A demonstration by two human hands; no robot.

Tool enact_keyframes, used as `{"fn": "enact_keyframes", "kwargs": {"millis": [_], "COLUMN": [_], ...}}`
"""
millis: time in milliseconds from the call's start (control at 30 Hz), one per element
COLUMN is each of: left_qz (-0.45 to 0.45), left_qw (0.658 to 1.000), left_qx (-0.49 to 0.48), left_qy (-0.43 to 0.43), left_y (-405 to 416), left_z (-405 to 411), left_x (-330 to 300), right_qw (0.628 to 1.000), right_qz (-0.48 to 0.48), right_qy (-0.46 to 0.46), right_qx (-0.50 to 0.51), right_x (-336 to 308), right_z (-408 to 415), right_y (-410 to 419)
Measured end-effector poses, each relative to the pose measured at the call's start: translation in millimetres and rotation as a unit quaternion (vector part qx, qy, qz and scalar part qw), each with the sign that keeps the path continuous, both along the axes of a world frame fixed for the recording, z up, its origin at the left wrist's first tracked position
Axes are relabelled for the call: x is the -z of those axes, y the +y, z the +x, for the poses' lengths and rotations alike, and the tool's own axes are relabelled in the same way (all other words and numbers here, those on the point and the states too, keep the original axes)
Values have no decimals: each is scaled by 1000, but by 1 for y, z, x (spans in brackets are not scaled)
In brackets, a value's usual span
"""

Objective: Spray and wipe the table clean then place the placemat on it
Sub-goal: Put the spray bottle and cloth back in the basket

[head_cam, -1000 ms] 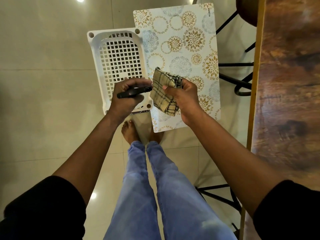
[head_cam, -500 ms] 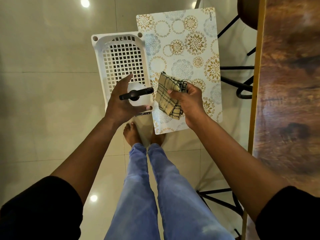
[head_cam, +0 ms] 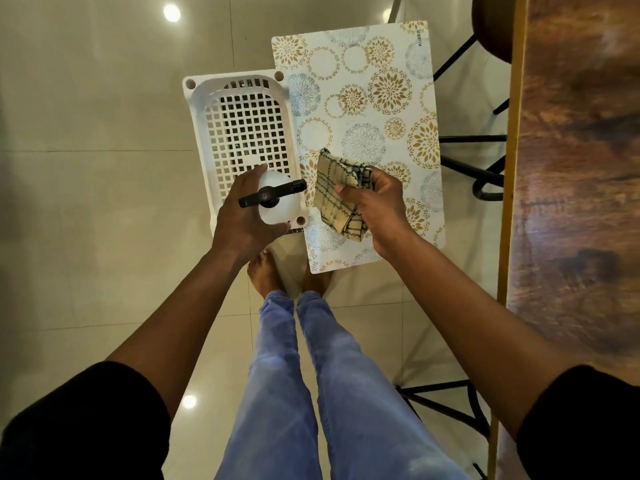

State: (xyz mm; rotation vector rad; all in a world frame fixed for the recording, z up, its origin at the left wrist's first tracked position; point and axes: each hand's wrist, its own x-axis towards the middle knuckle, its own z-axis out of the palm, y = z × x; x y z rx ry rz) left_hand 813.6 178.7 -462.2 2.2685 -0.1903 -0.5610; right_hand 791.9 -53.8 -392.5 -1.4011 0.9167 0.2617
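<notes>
— Left hand (head_cam: 242, 216) wrapped round the spray bottle (head_cam: 277, 199) over the basket (head_cam: 242, 133); right hand (head_cam: 374, 199) pinching the folded cloth (head_cam: 337, 195).

— Placemat (head_cam: 363, 116) down on the floor, table (head_cam: 581, 168) off right. Could mist the placemat: nozzle seemingly aimed that way.

The floor (head_cam: 86, 202) is laid with large glossy cream tiles with thin grout lines, and round ceiling lights reflect in it as bright spots (head_cam: 171, 12). Along the right edge runs a dark, rustic wood-grain surface (head_cam: 581, 202) with a yellowish border. Beside it stand black metal legs (head_cam: 485, 174) of furniture, with a dark round seat (head_cam: 491, 26) at the top right.
</notes>
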Motion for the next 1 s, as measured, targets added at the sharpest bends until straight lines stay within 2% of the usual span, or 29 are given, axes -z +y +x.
{"fn": "enact_keyframes", "kwargs": {"millis": [167,267,400,500,600,667,733,800,900,1000], "left_qz": [30,39,28,-19,-104,-183,-232,-275,-351,-407], "left_qw": [999,999,991,976,958,917,866,817,748,700], "left_qx": [24,5,-131,-209,-266,-312,-315,-310,-339,-372], "left_qy": [5,4,-28,-52,28,167,310,402,450,454], "left_y": [14,32,57,63,52,36,22,14,12,19], "left_z": [-4,-18,-19,10,55,81,100,112,125,134], "left_x": [-6,-18,-28,-33,-45,-57,-67,-69,-65,-65], "right_qw": [1000,1000,997,992,979,967,955,939,910,856], "right_qz": [-12,-22,-39,-51,-69,-84,-103,-121,-126,-154], "right_qy": [-6,-10,-33,-60,-102,-129,-150,-168,-193,-240], "right_qx": [-7,-13,-52,-101,-163,-203,-235,-273,-346,-431], "right_x": [0,-4,-10,-15,-18,-19,-17,-11,-6,-2], "right_z": [10,22,45,67,92,107,121,135,149,156], "right_y": [-6,-7,-2,3,12,23,37,51,63,63]}}
